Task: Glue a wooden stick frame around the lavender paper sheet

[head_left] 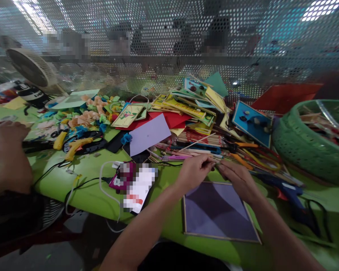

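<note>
My left hand (196, 170) and my right hand (236, 177) meet just beyond the far edge of a purple card (214, 214) framed with thin wooden strips. Both have their fingers closed in a pinch, the fingertips nearly touching. Something small and dark seems to be between them, too small to make out. The framed card lies flat on the green table (169, 222), shaded by my arms. Behind my hands are pink and purple pens (183, 157) and thin wooden sticks (197, 142).
A lit phone (139, 190) with cables lies left. A blue glue gun (295, 203) and green basket (313, 139) stand right. Coloured cards (186, 105), a lilac sheet (150, 134), orange-handled scissors (241, 161) and yellow glue guns (76, 146) crowd the back. Another person's arm (11, 158) is at far left.
</note>
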Demonstrator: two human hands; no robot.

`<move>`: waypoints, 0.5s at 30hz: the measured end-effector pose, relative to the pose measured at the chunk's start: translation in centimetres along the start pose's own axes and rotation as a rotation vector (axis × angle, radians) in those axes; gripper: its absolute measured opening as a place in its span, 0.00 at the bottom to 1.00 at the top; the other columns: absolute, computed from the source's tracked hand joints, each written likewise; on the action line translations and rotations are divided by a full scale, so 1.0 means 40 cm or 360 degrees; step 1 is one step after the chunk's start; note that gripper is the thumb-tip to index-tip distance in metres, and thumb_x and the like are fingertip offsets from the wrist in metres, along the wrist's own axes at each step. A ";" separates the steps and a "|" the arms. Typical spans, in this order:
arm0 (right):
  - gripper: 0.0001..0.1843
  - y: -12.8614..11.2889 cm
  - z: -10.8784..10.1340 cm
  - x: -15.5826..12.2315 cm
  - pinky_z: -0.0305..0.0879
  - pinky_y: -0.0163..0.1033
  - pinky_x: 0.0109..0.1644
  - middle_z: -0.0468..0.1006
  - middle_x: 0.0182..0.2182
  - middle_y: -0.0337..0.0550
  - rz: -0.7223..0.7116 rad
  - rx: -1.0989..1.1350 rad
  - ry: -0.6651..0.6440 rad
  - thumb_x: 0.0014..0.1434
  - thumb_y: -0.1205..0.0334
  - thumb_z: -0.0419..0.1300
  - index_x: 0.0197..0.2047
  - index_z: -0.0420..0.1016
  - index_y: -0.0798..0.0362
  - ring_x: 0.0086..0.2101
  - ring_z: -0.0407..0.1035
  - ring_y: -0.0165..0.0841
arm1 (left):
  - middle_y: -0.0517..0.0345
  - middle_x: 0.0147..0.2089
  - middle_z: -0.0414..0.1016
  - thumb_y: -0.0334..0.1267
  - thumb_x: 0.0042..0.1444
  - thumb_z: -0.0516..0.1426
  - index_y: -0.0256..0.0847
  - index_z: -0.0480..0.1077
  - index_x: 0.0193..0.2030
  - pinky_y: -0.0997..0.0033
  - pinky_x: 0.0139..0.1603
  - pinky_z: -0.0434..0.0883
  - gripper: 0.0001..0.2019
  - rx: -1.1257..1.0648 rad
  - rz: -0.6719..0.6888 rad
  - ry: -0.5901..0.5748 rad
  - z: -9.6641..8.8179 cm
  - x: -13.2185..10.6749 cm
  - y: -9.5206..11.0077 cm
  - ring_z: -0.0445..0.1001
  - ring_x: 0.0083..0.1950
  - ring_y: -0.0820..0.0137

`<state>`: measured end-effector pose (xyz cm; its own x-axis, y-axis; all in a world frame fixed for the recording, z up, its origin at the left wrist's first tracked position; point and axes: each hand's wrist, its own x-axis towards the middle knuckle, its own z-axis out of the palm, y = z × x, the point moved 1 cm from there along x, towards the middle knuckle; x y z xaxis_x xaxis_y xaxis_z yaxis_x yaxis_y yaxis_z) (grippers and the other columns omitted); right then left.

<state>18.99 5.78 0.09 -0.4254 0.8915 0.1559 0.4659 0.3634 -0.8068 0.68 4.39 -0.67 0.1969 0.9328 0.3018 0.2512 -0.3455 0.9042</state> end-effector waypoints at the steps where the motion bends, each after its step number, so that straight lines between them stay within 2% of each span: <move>1: 0.23 0.001 -0.001 0.000 0.53 0.41 0.30 0.64 0.23 0.37 -0.0005 -0.0015 -0.0004 0.69 0.44 0.51 0.25 0.60 0.47 0.26 0.58 0.33 | 0.53 0.41 0.83 0.34 0.65 0.58 0.38 0.77 0.43 0.70 0.43 0.73 0.06 0.0034 0.0002 0.0007 0.000 -0.001 0.000 0.79 0.41 0.67; 5: 0.23 0.001 -0.004 -0.001 0.54 0.42 0.31 0.65 0.23 0.37 -0.0009 -0.0052 -0.0011 0.69 0.45 0.51 0.26 0.60 0.47 0.26 0.59 0.34 | 0.53 0.42 0.83 0.35 0.65 0.57 0.38 0.77 0.44 0.70 0.44 0.73 0.07 0.0075 -0.0002 0.0018 0.001 -0.004 0.002 0.79 0.41 0.67; 11: 0.24 -0.007 -0.007 -0.001 0.53 0.42 0.30 0.62 0.22 0.36 -0.0010 0.0032 -0.0019 0.69 0.44 0.51 0.25 0.58 0.47 0.25 0.56 0.33 | 0.55 0.39 0.81 0.36 0.66 0.56 0.38 0.76 0.42 0.72 0.42 0.72 0.07 -0.0044 -0.0061 0.0013 0.007 0.001 -0.005 0.77 0.39 0.69; 15: 0.24 -0.006 -0.009 0.000 0.53 0.42 0.29 0.62 0.22 0.36 -0.0002 0.0038 -0.0015 0.69 0.43 0.51 0.25 0.59 0.47 0.25 0.56 0.33 | 0.55 0.39 0.81 0.38 0.68 0.55 0.37 0.76 0.44 0.71 0.45 0.72 0.10 -0.0141 -0.0060 -0.0026 0.005 0.002 -0.004 0.76 0.39 0.69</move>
<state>19.15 5.77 0.50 -0.4331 0.8885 0.1514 0.4468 0.3576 -0.8201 0.85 4.52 -0.85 0.2043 0.9430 0.2627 0.1740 -0.2991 0.9382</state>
